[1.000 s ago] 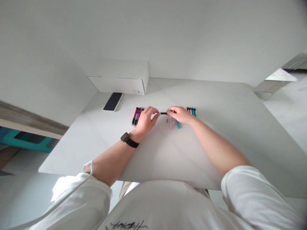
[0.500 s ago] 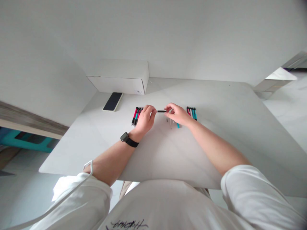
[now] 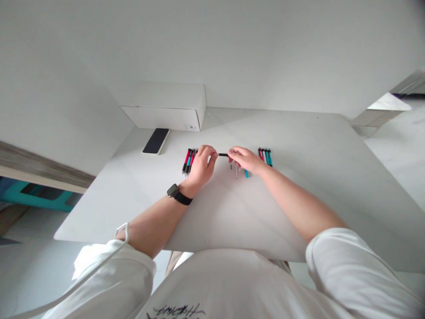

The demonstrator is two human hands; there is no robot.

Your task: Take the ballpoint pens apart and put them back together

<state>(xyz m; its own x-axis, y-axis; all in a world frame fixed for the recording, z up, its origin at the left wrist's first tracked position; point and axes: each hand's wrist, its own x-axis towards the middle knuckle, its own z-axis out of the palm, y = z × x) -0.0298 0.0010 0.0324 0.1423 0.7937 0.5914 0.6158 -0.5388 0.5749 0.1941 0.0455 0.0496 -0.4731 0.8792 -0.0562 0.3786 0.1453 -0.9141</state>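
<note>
Between my two hands, a black pen part (image 3: 223, 155) is stretched level above the table. My left hand (image 3: 203, 165) pinches its left end with thumb and fingertips. The fingers of my right hand (image 3: 245, 158) are closed round its other end, which they hide. Just below the right hand lie a small spring (image 3: 231, 167), a thin pale refill (image 3: 237, 171) and a teal pen barrel (image 3: 246, 173). Several red and teal pens (image 3: 187, 161) lie beside my left hand, partly covered by it. More pens (image 3: 265, 156) in red, white and teal lie right of my right hand.
A white box (image 3: 162, 117) stands at the back left against the wall. In front of it lies a phone (image 3: 156, 141) with a dark screen. All this rests on a white table (image 3: 299, 186). A white cable (image 3: 83, 277) runs along my left sleeve.
The fingers of my right hand have closed further round the pen part and slid slightly left, so less of it shows. My left hand has hardly moved.
</note>
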